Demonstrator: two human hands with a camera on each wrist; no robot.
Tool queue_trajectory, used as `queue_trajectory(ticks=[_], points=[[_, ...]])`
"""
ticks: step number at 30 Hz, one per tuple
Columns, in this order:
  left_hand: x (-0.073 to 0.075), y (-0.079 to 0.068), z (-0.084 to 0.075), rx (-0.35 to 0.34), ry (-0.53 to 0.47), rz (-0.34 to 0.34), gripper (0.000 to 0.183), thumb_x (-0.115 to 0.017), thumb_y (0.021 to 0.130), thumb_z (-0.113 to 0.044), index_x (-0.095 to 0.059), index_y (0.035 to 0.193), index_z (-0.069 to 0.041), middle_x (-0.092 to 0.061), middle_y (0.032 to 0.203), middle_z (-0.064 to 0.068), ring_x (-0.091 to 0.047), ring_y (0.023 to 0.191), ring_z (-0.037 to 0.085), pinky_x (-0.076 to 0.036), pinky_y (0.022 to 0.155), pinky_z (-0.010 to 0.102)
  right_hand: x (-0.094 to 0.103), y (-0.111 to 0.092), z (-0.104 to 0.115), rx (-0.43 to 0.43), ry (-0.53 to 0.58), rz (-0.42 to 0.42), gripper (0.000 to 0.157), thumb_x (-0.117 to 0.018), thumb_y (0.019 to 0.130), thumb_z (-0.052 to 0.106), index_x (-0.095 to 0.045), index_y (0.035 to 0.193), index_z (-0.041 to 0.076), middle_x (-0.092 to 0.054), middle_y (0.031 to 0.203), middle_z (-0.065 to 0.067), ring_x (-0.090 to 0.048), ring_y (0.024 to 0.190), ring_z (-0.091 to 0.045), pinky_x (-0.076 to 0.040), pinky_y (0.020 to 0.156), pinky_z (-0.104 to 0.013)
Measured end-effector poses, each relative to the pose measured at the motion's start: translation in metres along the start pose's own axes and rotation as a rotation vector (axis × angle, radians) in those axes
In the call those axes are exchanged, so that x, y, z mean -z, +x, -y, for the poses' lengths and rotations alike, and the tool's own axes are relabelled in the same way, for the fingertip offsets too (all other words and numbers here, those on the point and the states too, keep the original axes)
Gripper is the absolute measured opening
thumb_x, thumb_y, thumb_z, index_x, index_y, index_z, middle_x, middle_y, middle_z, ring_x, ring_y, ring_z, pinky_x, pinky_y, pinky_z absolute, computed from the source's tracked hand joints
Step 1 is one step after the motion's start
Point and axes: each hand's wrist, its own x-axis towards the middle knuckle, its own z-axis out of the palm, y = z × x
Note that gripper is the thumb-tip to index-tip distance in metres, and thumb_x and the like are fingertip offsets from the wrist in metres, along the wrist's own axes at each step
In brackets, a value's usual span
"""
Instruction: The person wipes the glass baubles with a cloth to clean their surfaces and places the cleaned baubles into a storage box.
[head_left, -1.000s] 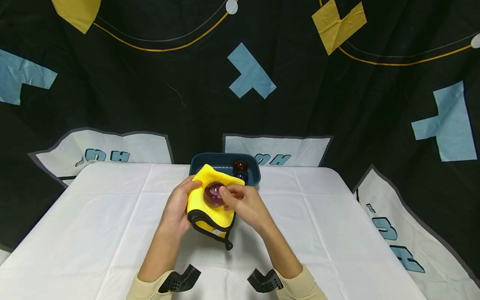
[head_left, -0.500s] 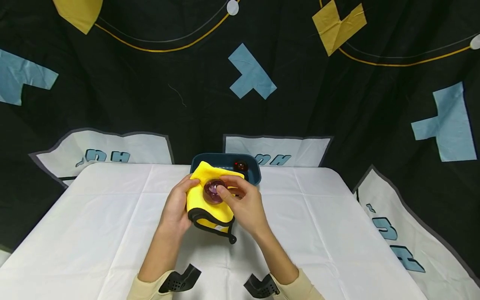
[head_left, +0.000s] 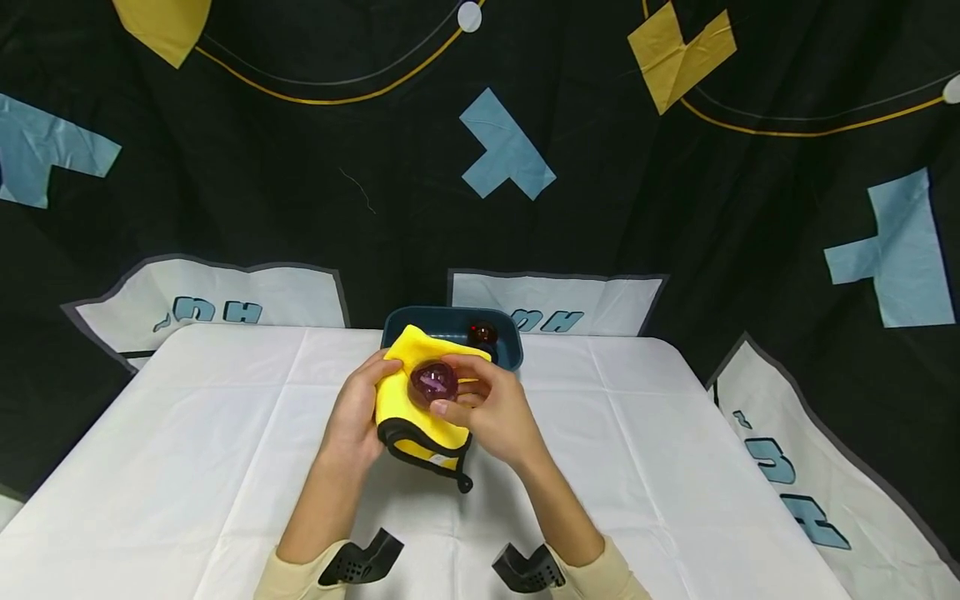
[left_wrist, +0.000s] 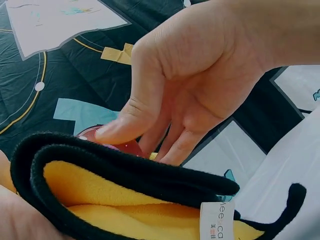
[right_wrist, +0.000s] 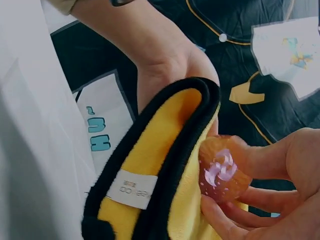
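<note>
A translucent purple ball (head_left: 433, 382) with a pale swirl inside rests against a folded yellow cloth (head_left: 401, 408) trimmed in black. My left hand (head_left: 356, 415) holds the cloth from the left, thumb on top; its other fingers are mostly hidden beneath. From the right, my right hand (head_left: 498, 412) grips the ball between thumb and fingers, as the right wrist view shows with the ball (right_wrist: 222, 167) close against the cloth (right_wrist: 187, 200). In the left wrist view the cloth's black edge (left_wrist: 125, 172) covers most of the ball.
Behind the hands stands a dark blue tray (head_left: 408, 315), partly covered by the cloth. A dark red ball (head_left: 482, 333) lies at its right end, with a darker ball (head_left: 489, 352) in front. White cloth (head_left: 225, 450) covers the table; a black printed curtain (head_left: 375, 208) hangs behind.
The right hand's fingers have shifted round the ball, the thumb now lower on its near side. The ball has turned on the cloth. The left hand stays nearly in place.
</note>
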Motion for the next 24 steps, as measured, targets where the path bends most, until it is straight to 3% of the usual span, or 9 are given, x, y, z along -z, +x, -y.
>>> queue_trajectory(ticks=[6, 13, 19, 24], points=[[-0.002, -0.001, 0.000, -0.020, 0.007, 0.002, 0.050, -0.044, 0.103, -0.016, -0.035, 0.152, -0.011, -0.037, 0.148, 0.006, -0.038, 0.135, 0.021, -0.032, 0.123, 0.034, 0.002, 0.006, -0.006, -0.125, -0.007, 0.043, 0.039, -0.074, 0.092, 0.034, -0.071, 0.121, 0.008, -0.072, 0.104, -0.008, -0.068, 0.089, -0.020, -0.059, 0.086, -0.032], [-0.004, -0.001, 0.000, -0.028, 0.006, 0.007, 0.047, -0.043, 0.103, -0.014, -0.037, 0.150, -0.010, -0.039, 0.144, 0.005, -0.038, 0.133, 0.021, -0.033, 0.122, 0.034, 0.003, 0.011, -0.013, -0.205, 0.096, 0.101, 0.048, -0.062, 0.095, 0.052, -0.074, 0.101, 0.005, -0.070, 0.088, -0.009, -0.067, 0.081, -0.022, -0.057, 0.078, -0.032], [-0.004, 0.000, 0.000, -0.023, -0.021, 0.006, 0.045, -0.044, 0.103, -0.015, -0.039, 0.148, -0.010, -0.040, 0.140, 0.005, -0.039, 0.131, 0.021, -0.035, 0.121, 0.034, 0.000, 0.010, -0.012, -0.182, 0.036, 0.056, 0.048, -0.065, 0.095, 0.050, -0.071, 0.109, 0.005, -0.071, 0.096, -0.010, -0.066, 0.084, -0.021, -0.057, 0.081, -0.031], [-0.003, 0.001, 0.001, -0.008, -0.028, -0.026, 0.046, -0.046, 0.103, -0.017, -0.039, 0.149, -0.014, -0.039, 0.144, 0.004, -0.039, 0.133, 0.020, -0.037, 0.120, 0.032, -0.006, 0.005, -0.008, -0.036, 0.007, -0.110, 0.044, -0.074, 0.092, 0.037, -0.064, 0.123, 0.006, -0.068, 0.109, -0.010, -0.065, 0.096, -0.021, -0.060, 0.088, -0.033]])
